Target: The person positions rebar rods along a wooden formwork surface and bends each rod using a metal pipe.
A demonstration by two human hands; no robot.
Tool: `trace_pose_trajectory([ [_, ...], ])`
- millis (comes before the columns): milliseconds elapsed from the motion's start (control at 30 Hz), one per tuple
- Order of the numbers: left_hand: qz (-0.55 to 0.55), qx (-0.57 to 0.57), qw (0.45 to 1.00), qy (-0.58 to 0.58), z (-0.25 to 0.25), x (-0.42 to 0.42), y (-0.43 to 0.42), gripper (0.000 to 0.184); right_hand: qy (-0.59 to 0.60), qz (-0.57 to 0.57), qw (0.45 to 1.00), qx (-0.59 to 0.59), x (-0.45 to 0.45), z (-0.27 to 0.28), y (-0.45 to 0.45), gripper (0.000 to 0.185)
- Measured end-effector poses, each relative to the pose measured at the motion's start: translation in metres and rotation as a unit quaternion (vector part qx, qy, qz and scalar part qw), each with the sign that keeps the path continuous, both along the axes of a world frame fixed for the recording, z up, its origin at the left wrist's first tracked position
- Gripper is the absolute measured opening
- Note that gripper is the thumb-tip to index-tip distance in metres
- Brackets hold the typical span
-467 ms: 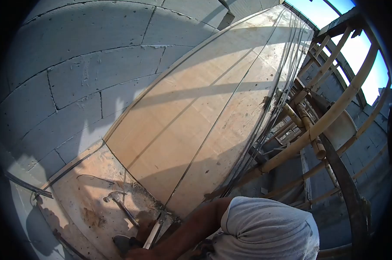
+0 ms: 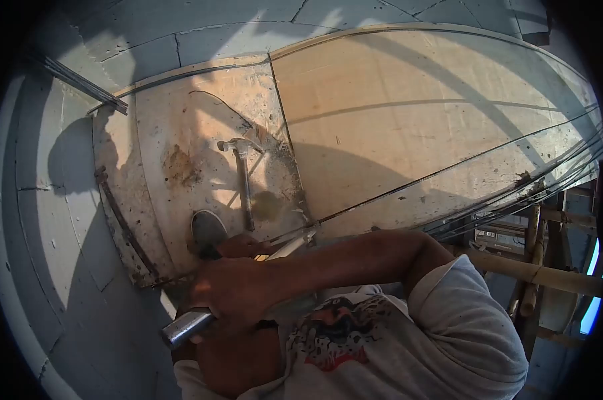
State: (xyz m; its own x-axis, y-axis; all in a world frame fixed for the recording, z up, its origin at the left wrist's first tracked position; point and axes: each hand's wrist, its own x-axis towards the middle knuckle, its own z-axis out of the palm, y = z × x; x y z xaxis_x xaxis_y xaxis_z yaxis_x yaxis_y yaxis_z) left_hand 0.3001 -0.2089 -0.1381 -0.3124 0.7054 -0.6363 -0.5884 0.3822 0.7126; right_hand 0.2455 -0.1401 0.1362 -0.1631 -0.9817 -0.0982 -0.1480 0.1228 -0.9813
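My right hand [image 2: 231, 290] is wrapped around a silver metal bar [image 2: 187, 327], whose blunt end sticks out below the fist. A pale, straight length in line with it runs past the forearm to the board's corner. Partly behind my right arm, my left hand [image 2: 241, 246] has its fingers curled beside a shoe [image 2: 209, 230]; what it holds is hidden. A small yellow part shows between the hands. Above them a claw hammer [image 2: 243, 180] lies on the stained board [image 2: 158, 233], head away from me, apart from both hands.
A larger plywood panel [image 2: 381, 133] adjoins the board on the right, with thin steel rods [image 2: 548, 183] along its edge. Bamboo poles [image 2: 535, 272] stand beyond. Grey block walls [image 2: 148, 57] border the left and back; several rods [image 2: 81, 83] jut out at upper left.
The view has swung down and turned, so the hammer and board sit higher and more central. My right hand and the silver bar's end have come into fuller view.
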Motion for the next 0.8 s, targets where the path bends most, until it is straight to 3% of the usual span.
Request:
trace_pose_trajectory([
  [100, 0.084, -0.041, 0.995, 0.041, -0.007, 0.014, 0.005, 0.067, -0.014, 0.119, 0.981, 0.153, -0.007, 0.032, -0.002, 0.036],
  [167, 0.119, -0.052, 0.983, 0.128, -0.014, 0.02, 0.005, 0.068, 0.019, 0.099, 0.989, 0.113, 0.002, 0.029, -0.004, 0.031],
  [267, 0.113, -0.076, 0.978, 0.155, -0.02, 0.016, 0.007, 0.068, 0.052, 0.087, 0.989, 0.104, 0.005, 0.018, -0.006, 0.028],
  [367, 0.125, -0.091, 0.98, 0.122, 0.003, 0.01, 0.006, 0.067, 0.066, 0.088, 0.988, 0.112, 0.008, 0.009, -0.007, 0.028],
  [433, 0.138, -0.1, 0.978, 0.12, -0.002, 0.012, 0.008, 0.067, 0.083, 0.053, 0.993, 0.061, 0.014, 0.006, -0.004, 0.026],
  [533, 0.141, -0.119, 0.976, 0.115, -0.006, 0.016, 0.012, 0.067, 0.091, 0.052, 0.989, 0.102, 0.011, 0.001, -0.007, 0.026],
  [633, 0.172, -0.102, 0.974, 0.102, -0.009, 0.022, 0.014, 0.067, 0.08, -0.005, 0.994, 0.07, 0.002, -0.003, -0.01, 0.028],
  [800, 0.174, -0.098, 0.971, 0.133, 0.007, 0.008, 0.007, 0.067, 0.078, 0.051, 0.994, 0.049, 0.001, 0.009, 0.0, 0.031],
])
